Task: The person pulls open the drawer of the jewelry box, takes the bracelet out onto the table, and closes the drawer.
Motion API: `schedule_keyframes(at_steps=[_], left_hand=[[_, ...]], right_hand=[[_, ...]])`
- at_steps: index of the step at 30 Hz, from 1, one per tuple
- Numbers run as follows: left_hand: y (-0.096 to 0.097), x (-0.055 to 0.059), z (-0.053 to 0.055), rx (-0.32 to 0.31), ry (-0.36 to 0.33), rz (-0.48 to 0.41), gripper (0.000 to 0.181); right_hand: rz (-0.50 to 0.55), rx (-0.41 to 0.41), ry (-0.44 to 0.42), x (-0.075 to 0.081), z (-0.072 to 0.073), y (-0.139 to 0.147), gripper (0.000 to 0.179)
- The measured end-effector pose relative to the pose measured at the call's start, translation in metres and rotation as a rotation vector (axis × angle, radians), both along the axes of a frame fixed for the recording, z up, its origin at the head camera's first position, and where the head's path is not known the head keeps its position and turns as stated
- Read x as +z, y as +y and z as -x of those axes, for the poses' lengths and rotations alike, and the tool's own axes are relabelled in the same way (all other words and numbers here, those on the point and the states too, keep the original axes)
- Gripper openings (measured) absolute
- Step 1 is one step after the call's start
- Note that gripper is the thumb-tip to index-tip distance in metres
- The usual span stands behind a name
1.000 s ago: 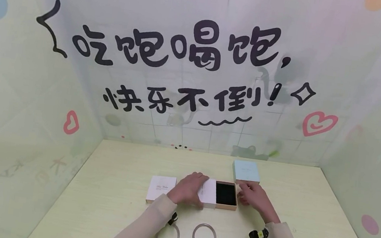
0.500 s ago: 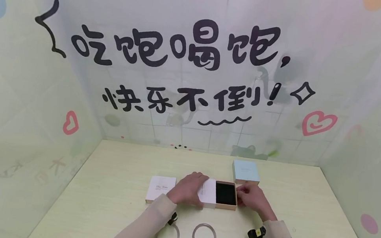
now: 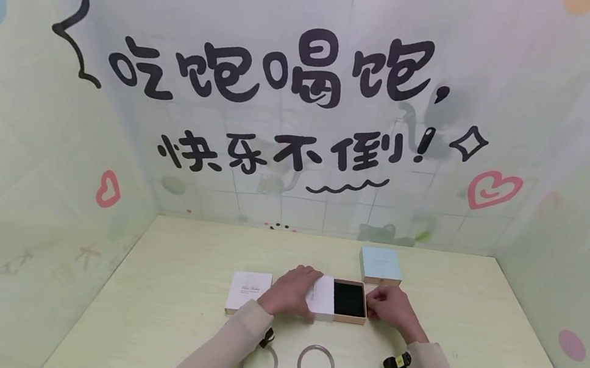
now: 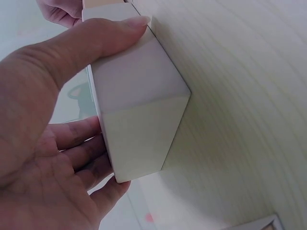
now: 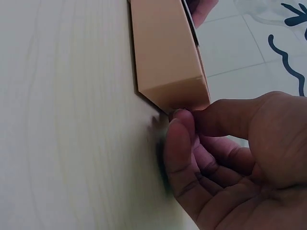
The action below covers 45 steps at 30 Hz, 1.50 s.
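Observation:
In the head view my left hand (image 3: 289,292) grips the white sleeve (image 3: 322,298) of a small gift box, thumb on the near side and fingers on the far side. The tan drawer (image 5: 168,52) stands part-way out of the sleeve to the right, with a black pad (image 3: 349,300) inside. My right hand (image 3: 393,306) is at the drawer's outer end. Thumb and fingertips pinch together there, right against the end panel; what lies between them is hidden. A dark, blurred strip (image 5: 162,165) shows just beside these fingers.
Two pale bangles (image 3: 316,366) lie nearer on the wooden table (image 3: 156,326), one partly behind the left wrist camera. Another white box (image 3: 251,289) sits to the left, and a light blue box (image 3: 381,265) stands behind the drawer's right end. Printed cloth walls enclose the table.
My right hand has moved slightly left, its fingers drawing together at the drawer's end. The left hand, the box and the bangles look unchanged.

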<state>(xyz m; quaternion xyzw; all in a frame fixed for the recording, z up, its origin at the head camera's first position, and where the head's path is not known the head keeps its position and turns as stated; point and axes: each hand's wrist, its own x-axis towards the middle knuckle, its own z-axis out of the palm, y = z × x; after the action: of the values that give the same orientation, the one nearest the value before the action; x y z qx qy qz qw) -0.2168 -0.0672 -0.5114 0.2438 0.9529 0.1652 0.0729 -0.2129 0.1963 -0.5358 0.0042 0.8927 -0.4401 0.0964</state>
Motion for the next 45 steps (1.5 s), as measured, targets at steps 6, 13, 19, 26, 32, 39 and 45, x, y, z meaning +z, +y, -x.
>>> schedule_keyframes(at_steps=[6, 13, 19, 26, 32, 39, 45], left_hand=[[0.001, 0.0, 0.0, 0.005, -0.001, 0.002, 0.097], [0.001, -0.001, 0.001, -0.001, 0.007, 0.018, 0.097], [0.001, 0.0, 0.001, 0.003, -0.005, 0.013, 0.097], [0.001, 0.0, 0.001, 0.004, -0.01, 0.01, 0.097], [0.001, 0.001, 0.001, 0.011, -0.014, 0.011, 0.098], [0.001, 0.001, 0.002, 0.0, -0.002, 0.001, 0.096], [0.001, 0.0, 0.003, -0.006, 0.01, 0.004, 0.096]], right_hand=[[-0.001, 0.002, 0.047, -0.002, -0.003, -0.002, 0.01], [0.007, 0.001, 0.075, -0.003, -0.005, -0.007, 0.011], [-0.011, -0.011, 0.07, -0.003, -0.005, -0.012, 0.01], [-0.001, -0.018, 0.057, -0.005, -0.003, -0.019, 0.009], [0.019, -0.01, 0.075, -0.004, -0.003, -0.026, 0.011], [0.032, 0.028, 0.116, -0.001, -0.004, -0.036, 0.01], [0.024, 0.025, 0.1, -0.003, -0.002, -0.044, 0.01]])
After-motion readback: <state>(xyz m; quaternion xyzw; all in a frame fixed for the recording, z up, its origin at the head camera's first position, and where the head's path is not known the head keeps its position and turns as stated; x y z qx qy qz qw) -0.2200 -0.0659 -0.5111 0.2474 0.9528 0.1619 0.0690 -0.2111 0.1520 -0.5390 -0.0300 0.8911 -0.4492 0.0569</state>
